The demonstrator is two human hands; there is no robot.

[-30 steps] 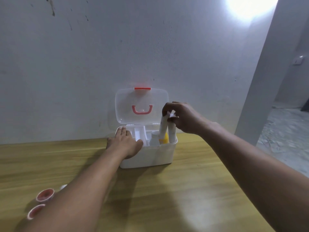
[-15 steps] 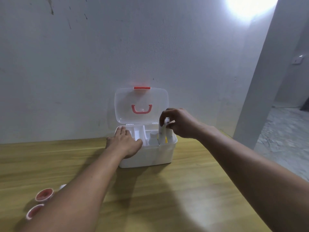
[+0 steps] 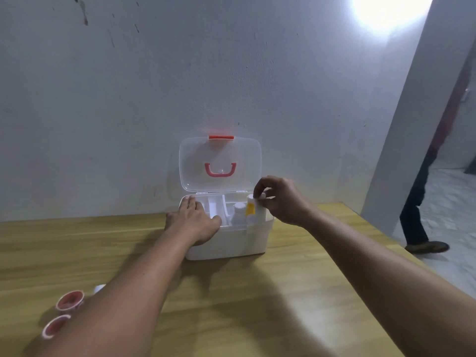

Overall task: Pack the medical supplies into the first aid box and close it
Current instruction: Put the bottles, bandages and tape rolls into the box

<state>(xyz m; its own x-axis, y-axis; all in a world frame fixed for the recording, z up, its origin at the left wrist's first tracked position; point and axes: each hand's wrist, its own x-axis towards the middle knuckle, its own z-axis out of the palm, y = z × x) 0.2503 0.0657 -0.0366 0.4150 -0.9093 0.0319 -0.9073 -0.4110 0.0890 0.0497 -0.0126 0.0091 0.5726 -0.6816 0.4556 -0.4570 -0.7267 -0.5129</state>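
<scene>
The right hand (image 3: 280, 199) pinched the top of a white tube (image 3: 260, 207) standing in the right compartment of the first aid box (image 3: 231, 239), beside a yellow item (image 3: 250, 209). The left hand (image 3: 197, 221) lay flat and open on the box's left rim. The clear lid (image 3: 220, 163) stood upright. The box sat on the wooden table (image 3: 257, 292).

— Hidden under the left forearm: part of the lower pink-rimmed small cup (image 3: 55, 326) and most of a little white cap (image 3: 99, 288).

— Cut off by the right edge: a passer-by's dark-trousered leg (image 3: 414, 217). Too blurred to read: labels on the white tubes (image 3: 258, 211).
</scene>
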